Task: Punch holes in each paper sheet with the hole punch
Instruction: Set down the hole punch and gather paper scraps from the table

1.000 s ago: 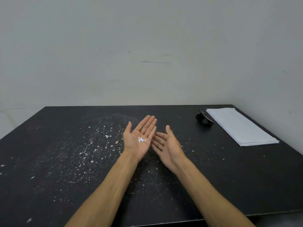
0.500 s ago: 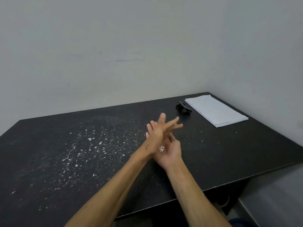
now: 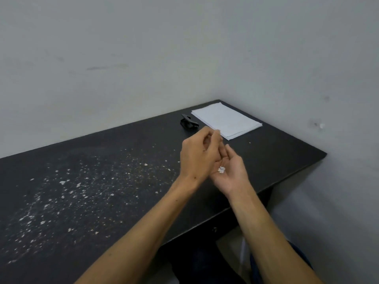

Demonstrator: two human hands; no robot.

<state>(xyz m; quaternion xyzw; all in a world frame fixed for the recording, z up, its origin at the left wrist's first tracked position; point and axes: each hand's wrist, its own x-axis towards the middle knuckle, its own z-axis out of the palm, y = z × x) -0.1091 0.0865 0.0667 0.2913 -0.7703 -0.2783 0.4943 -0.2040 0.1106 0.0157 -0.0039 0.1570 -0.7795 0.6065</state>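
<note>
White sheets: a stack of paper (image 3: 226, 120) lies flat at the table's far right corner, close to both walls; its near edge shows several layers.
Punch: black, small, it sits on the table (image 3: 276, 152) just left of the paper (image 3: 189, 122), close beside the stack's far left corner; whether the two touch cannot be told.
Right hand: palm up (image 3: 230, 173), held over the table nearer the person than the paper, fingers relaxed and only slightly cupped. They grip nothing.
Chads: a small white clump of punched bits (image 3: 221, 169) rests on the right palm, near the left hand's edge.
Left hand: back toward the camera (image 3: 200, 155), just left of the right hand and overlapping its fingers. Its fingers are curled inward with the tips drawn close together above the right hand's fingers. The tips are blurred, so whether they pinch anything cannot be told.
Hands and paper: the left fingertips stand just short of the stack's near corner in this view, above the table and apart from the paper.
Table: black top, set into the room's corner, with the paper at its far right end.
Specks: pale flecks (image 3: 78, 185) are scattered over the table well left of the paper and the hands, thickest toward the near left.
Walls: plain grey; the one right of the paper carries a small pale mark (image 3: 320, 125).
Below: dark clothing shows under the table's near edge, between the forearms.
</note>
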